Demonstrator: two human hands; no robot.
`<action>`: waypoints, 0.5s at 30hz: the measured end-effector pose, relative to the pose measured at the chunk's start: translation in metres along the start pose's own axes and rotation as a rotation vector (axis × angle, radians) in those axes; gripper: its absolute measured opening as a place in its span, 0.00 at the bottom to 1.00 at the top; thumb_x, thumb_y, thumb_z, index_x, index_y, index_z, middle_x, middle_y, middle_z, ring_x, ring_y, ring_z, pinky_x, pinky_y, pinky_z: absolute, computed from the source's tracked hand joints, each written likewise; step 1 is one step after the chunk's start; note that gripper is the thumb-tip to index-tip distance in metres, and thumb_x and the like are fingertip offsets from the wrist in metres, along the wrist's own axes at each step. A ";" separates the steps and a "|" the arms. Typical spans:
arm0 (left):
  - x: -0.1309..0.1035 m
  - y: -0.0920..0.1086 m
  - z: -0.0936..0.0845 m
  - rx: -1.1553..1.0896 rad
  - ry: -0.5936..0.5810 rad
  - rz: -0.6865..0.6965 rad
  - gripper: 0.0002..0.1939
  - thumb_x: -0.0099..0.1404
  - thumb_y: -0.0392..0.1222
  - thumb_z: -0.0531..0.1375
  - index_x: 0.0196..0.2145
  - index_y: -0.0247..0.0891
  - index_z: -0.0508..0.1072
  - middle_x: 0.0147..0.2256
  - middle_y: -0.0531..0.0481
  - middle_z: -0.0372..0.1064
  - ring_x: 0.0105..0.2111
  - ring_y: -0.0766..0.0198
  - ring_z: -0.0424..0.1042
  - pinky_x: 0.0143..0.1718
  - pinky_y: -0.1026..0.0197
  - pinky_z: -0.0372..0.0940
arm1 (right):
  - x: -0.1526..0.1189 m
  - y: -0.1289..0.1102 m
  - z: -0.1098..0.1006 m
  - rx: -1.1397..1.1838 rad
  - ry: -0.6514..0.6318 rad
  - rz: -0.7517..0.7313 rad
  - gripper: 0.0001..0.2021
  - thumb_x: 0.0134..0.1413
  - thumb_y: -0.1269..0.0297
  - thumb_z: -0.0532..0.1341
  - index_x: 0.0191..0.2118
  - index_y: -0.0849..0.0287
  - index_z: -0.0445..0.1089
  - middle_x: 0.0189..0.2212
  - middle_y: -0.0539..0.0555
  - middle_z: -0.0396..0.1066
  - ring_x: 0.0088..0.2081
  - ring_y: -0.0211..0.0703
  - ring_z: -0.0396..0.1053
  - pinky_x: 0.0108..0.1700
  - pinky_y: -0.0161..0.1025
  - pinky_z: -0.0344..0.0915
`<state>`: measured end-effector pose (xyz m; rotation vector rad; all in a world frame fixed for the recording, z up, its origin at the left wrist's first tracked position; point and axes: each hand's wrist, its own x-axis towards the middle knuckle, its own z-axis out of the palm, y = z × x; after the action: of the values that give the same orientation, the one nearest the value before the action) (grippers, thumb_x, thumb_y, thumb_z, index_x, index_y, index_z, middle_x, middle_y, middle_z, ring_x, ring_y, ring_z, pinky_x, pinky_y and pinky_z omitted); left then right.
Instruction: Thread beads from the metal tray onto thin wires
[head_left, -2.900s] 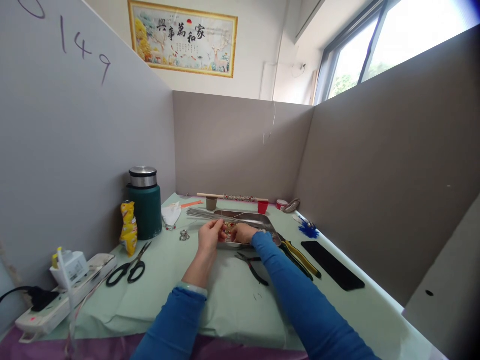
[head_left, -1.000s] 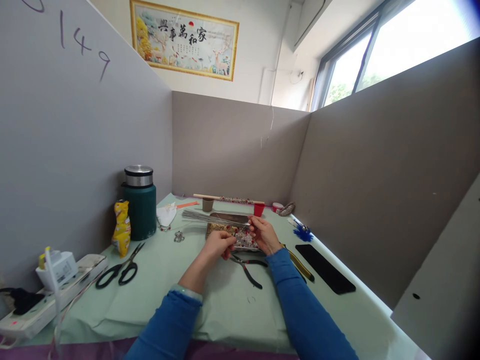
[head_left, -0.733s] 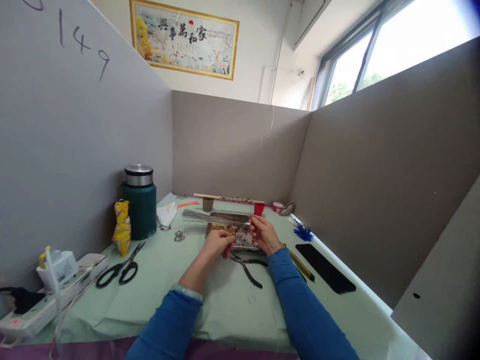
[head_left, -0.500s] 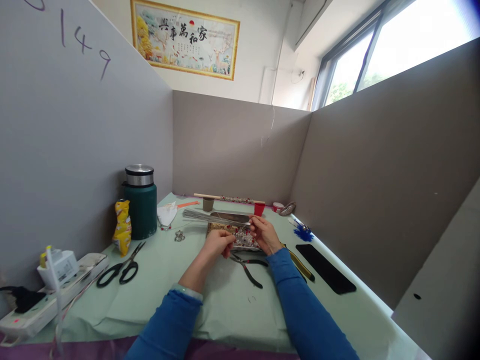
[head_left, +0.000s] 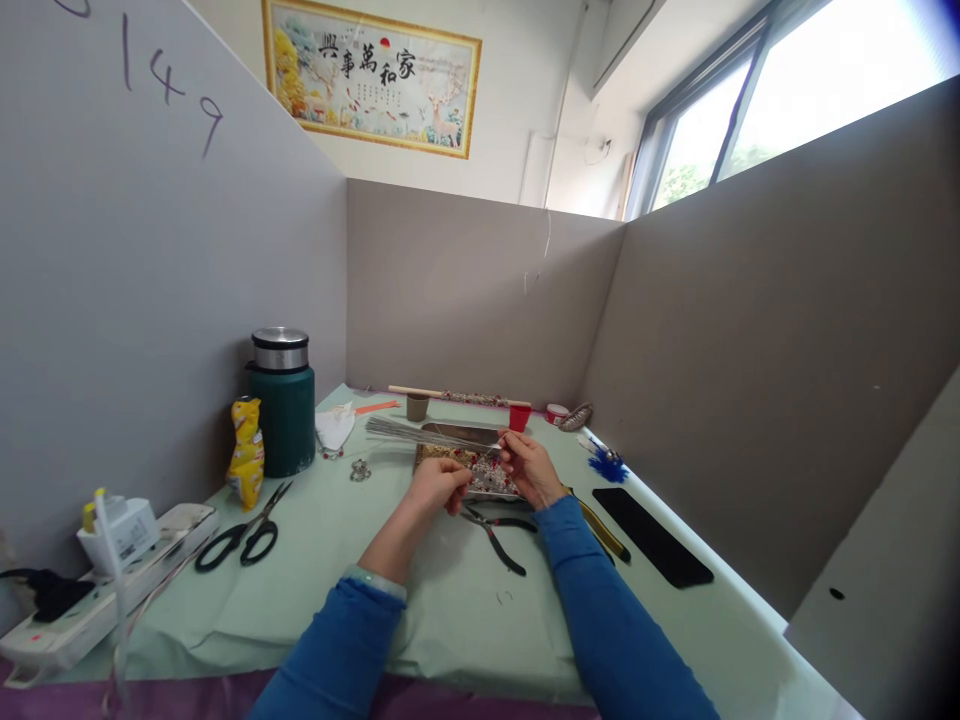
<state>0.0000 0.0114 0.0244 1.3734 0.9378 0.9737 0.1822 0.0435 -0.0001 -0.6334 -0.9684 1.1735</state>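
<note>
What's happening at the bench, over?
Left hand, right hand: fingertips pinched, contents unclear. Shallow silver metal tray: small multicoloured beads inside, thin grey wires across. Black-handled metal pliers on near side.

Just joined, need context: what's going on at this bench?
A person's left hand and right hand are at a metal tray of beads, both in a pinch. What they hold, if anything, is too fine to make out. Thin wires reach over the tray. Pliers lie open in front of it, scissors off to the left.
</note>
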 end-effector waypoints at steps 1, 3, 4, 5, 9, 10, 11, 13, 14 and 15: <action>0.000 0.000 0.000 0.005 0.001 -0.002 0.11 0.52 0.37 0.60 0.17 0.34 0.63 0.14 0.55 0.60 0.09 0.72 0.56 0.11 0.68 0.48 | 0.000 0.000 0.000 -0.002 -0.001 -0.004 0.13 0.39 0.61 0.68 0.34 0.61 0.72 0.26 0.49 0.66 0.21 0.29 0.58 0.16 0.27 0.50; 0.000 0.000 0.000 0.014 0.002 -0.005 0.11 0.52 0.36 0.59 0.17 0.34 0.63 0.13 0.55 0.60 0.09 0.72 0.56 0.11 0.68 0.48 | 0.000 0.001 -0.001 -0.003 -0.002 -0.014 0.13 0.39 0.62 0.68 0.34 0.61 0.72 0.26 0.49 0.66 0.22 0.29 0.59 0.16 0.27 0.51; 0.000 0.000 0.000 0.018 0.002 -0.006 0.10 0.53 0.36 0.59 0.17 0.34 0.63 0.13 0.55 0.60 0.09 0.72 0.56 0.11 0.67 0.49 | 0.001 0.001 -0.001 -0.004 -0.002 -0.016 0.13 0.39 0.63 0.68 0.34 0.61 0.72 0.26 0.49 0.66 0.22 0.30 0.59 0.17 0.27 0.51; 0.000 0.000 0.000 0.021 0.005 -0.005 0.10 0.53 0.36 0.59 0.17 0.34 0.63 0.13 0.55 0.60 0.09 0.72 0.55 0.11 0.68 0.48 | 0.000 0.000 0.000 -0.007 -0.003 -0.015 0.13 0.39 0.63 0.68 0.34 0.61 0.72 0.26 0.49 0.66 0.22 0.30 0.59 0.17 0.27 0.51; 0.001 -0.002 0.000 0.017 0.011 0.015 0.11 0.52 0.37 0.60 0.17 0.34 0.63 0.13 0.56 0.60 0.09 0.73 0.55 0.11 0.68 0.48 | -0.003 -0.002 0.002 -0.024 -0.027 0.008 0.12 0.40 0.63 0.68 0.34 0.61 0.72 0.25 0.49 0.66 0.22 0.30 0.60 0.17 0.27 0.51; 0.002 -0.003 -0.001 -0.001 0.003 0.017 0.11 0.52 0.38 0.61 0.17 0.34 0.64 0.13 0.55 0.60 0.09 0.72 0.56 0.11 0.68 0.49 | -0.004 -0.003 0.003 -0.025 -0.038 0.010 0.13 0.41 0.62 0.67 0.35 0.61 0.72 0.26 0.49 0.67 0.22 0.30 0.60 0.17 0.27 0.51; 0.003 -0.004 -0.001 -0.030 -0.008 0.019 0.10 0.52 0.39 0.61 0.18 0.34 0.65 0.14 0.55 0.62 0.10 0.72 0.58 0.12 0.68 0.52 | -0.005 -0.004 0.004 -0.025 -0.048 0.011 0.13 0.41 0.62 0.67 0.35 0.61 0.72 0.26 0.50 0.67 0.22 0.30 0.60 0.17 0.27 0.51; 0.004 -0.006 -0.001 -0.108 -0.035 0.026 0.10 0.51 0.42 0.63 0.22 0.33 0.67 0.17 0.52 0.65 0.13 0.70 0.63 0.15 0.67 0.58 | -0.007 -0.005 0.006 -0.024 -0.052 0.009 0.14 0.43 0.59 0.66 0.36 0.61 0.72 0.27 0.50 0.67 0.22 0.30 0.60 0.17 0.28 0.51; 0.005 -0.006 -0.001 -0.150 -0.044 0.037 0.11 0.51 0.43 0.63 0.23 0.32 0.68 0.18 0.51 0.67 0.15 0.69 0.65 0.17 0.66 0.61 | -0.007 -0.005 0.006 -0.024 -0.047 0.010 0.14 0.44 0.58 0.65 0.36 0.61 0.72 0.28 0.50 0.67 0.22 0.30 0.60 0.17 0.28 0.52; 0.005 -0.006 -0.001 -0.191 -0.047 0.056 0.11 0.51 0.43 0.63 0.25 0.31 0.69 0.20 0.51 0.68 0.17 0.69 0.66 0.20 0.65 0.63 | -0.007 -0.006 0.007 -0.026 -0.037 0.012 0.14 0.44 0.57 0.65 0.36 0.61 0.72 0.28 0.50 0.67 0.22 0.30 0.60 0.17 0.28 0.52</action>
<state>0.0004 0.0171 0.0184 1.2616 0.7541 1.0410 0.1781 0.0349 0.0063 -0.6408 -1.0140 1.1880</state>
